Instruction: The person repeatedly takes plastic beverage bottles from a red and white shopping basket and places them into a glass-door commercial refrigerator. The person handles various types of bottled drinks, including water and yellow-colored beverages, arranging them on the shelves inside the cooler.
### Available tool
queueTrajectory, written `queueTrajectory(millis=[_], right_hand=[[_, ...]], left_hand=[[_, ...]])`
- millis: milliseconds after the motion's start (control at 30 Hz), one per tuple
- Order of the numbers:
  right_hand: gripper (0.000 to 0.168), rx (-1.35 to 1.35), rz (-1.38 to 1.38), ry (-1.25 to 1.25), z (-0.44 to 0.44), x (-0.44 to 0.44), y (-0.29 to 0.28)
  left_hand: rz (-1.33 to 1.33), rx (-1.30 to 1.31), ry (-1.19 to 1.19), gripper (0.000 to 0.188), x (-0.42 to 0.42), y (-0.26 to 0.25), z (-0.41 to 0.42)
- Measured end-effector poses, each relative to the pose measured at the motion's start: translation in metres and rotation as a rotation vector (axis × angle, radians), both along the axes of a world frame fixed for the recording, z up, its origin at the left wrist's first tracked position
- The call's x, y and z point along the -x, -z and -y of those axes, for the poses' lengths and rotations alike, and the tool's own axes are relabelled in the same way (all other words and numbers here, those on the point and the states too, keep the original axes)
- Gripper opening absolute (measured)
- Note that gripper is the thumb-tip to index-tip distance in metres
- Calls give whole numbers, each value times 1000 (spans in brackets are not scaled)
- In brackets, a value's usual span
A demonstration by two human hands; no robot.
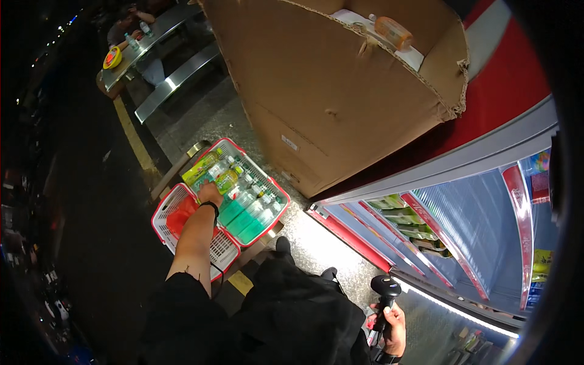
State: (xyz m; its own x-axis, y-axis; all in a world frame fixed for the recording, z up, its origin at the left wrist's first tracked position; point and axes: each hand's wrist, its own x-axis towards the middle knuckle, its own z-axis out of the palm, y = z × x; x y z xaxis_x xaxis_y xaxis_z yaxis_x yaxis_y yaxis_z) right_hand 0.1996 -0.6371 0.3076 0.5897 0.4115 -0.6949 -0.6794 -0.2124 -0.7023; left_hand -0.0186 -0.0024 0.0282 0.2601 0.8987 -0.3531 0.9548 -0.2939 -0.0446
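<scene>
My left hand (210, 193) reaches down among the drink bottles in a white plastic shopping basket (255, 165) with a red rim. Its fingertips are hidden, so I cannot tell whether they grip a bottle. Beside the fingers lie a bottle with a yellow-green label (226, 180) and several clear bottles with green wraps (242, 218). Under my forearm, an adjoining white basket section (224, 251) contains a red plastic bag (181, 215). Low on the right, my right hand (393, 326) is closed around the handle of a black handheld barcode scanner (386, 288).
A large cardboard box (328, 100) stands ahead, an orange drink bottle (393, 33) at its top. On the right is a lit display fridge with red-edged shelves (445, 237) and green-packaged drinks (406, 216). Farther off, a person (130, 29) sits at a metal table (150, 41).
</scene>
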Motion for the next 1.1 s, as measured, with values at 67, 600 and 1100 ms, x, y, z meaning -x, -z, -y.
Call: queueTrajectory(millis=[67,600,1100], right_hand=[[46,14,-2,7,-1,1,-1],[43,-28,-30,-69,-10,-17,-7],[38,-218,-5,-5,95,-27,1]], left_hand=[[-38,7,9,39,-5,13,-5],[271,-100,133,54,43,36,0],[582,194,738,22,-87,-65,195]])
